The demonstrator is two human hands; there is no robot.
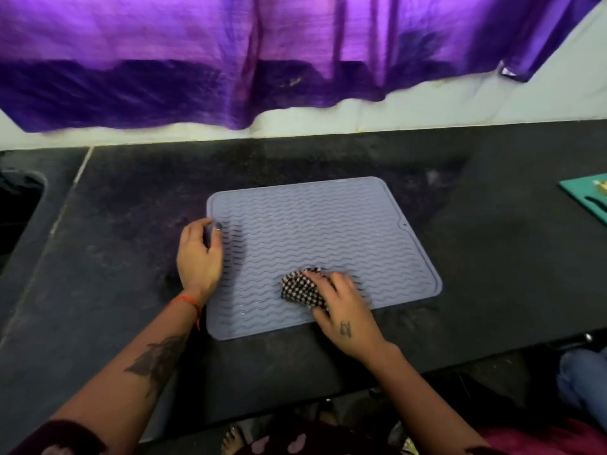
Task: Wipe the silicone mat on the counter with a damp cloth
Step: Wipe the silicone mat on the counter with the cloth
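wiping in progress: we are pressing the bunched checked cloth [303,288] under our right hand [345,310], fingers curled over it, on the near middle of the grey silicone mat [328,224] lying flat on the dark counter [476,257]. our left hand [198,254] is bracing the mat's left edge, fingers loosely bent. we are judging the far half still unwiped; no wet sheen is showing.

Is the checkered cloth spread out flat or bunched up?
Bunched up. The checkered cloth shows as a small wad under the right hand, near the front of the mat.
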